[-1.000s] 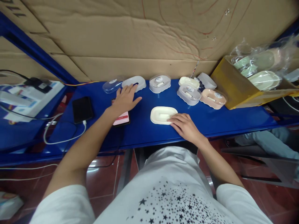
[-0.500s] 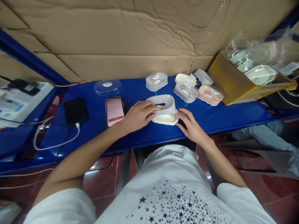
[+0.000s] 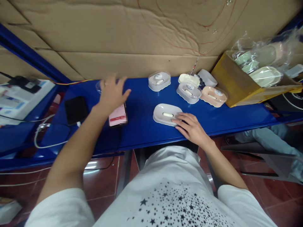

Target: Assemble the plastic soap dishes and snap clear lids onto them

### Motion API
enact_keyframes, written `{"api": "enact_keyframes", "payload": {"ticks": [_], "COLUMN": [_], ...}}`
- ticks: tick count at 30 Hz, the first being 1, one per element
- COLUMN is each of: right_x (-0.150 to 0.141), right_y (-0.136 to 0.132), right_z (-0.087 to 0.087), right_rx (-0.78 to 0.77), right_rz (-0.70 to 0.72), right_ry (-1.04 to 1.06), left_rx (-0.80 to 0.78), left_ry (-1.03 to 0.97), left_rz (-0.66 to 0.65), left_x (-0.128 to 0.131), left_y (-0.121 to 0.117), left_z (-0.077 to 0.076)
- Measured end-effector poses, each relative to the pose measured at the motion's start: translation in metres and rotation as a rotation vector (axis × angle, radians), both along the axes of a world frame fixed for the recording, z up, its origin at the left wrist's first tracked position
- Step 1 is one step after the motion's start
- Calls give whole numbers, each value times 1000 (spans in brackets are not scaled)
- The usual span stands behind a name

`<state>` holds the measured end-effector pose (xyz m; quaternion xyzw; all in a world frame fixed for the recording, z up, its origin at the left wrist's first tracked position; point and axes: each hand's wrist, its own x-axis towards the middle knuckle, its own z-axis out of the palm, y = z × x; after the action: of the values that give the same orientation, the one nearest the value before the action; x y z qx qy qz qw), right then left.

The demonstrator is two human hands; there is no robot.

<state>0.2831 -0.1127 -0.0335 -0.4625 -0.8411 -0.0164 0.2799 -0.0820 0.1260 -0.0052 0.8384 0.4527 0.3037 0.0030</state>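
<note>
Two hands | right hand (image 3: pixel 194 128): fingers bent on grey soap dish (image 3: pixel 159 114), apparently steadying; grip unclear | left hand (image 3: pixel 110 94): open, near clear lid (image 3: pixel 98 87); lifting it would need a rim grasp

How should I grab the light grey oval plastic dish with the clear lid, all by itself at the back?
Probably reach from your side and hold the dish by its two rounded ends, low down: both ends are free, and the clear, smooth, domed lid might slip off.

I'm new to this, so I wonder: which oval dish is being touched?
The front grey dish: the right hand touches its edge, while the other dishes sit farther back, untouched.
</note>
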Motion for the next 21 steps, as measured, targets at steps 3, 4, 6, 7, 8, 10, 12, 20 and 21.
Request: {"api": "enact_keyframes", "payload": {"ticks": [3, 4, 6, 7, 8, 10, 12, 20, 21], "right_x": [1, 1, 1, 1, 1, 1, 1, 0, 0], "right_y": [2, 2, 2, 2, 1, 1, 1, 0, 0], "right_z": [-2, -2, -4, -5, -5, -5, -5, -3, -3], "right_rx": [-49, -60, -65, -61, -57, -50, -48, -30, -31], "right_rz": [8, 4, -8, -14, -21, -30, -36, -39, -40], "right_ry": [19, 21, 22, 23, 22, 21, 20, 13, 17], "left_rx": [-99, -172, -248, -257, -253, -243, -259, -366, -351], "left_ry": [-10, 30, 87, 112, 132, 175, 235, 311, 334], "left_rz": [162, 190, 210, 206, 194, 148, 57, -284, -312], "left_x": [-46, -55, -61, -59, -55, -42, -29, 20, 27], "left_y": [41, 48, 52, 50, 46, 36, 27, -16, -25], "left_z": [-13, -16, -15, -13, -10, -3, 2, 8, 9]}}
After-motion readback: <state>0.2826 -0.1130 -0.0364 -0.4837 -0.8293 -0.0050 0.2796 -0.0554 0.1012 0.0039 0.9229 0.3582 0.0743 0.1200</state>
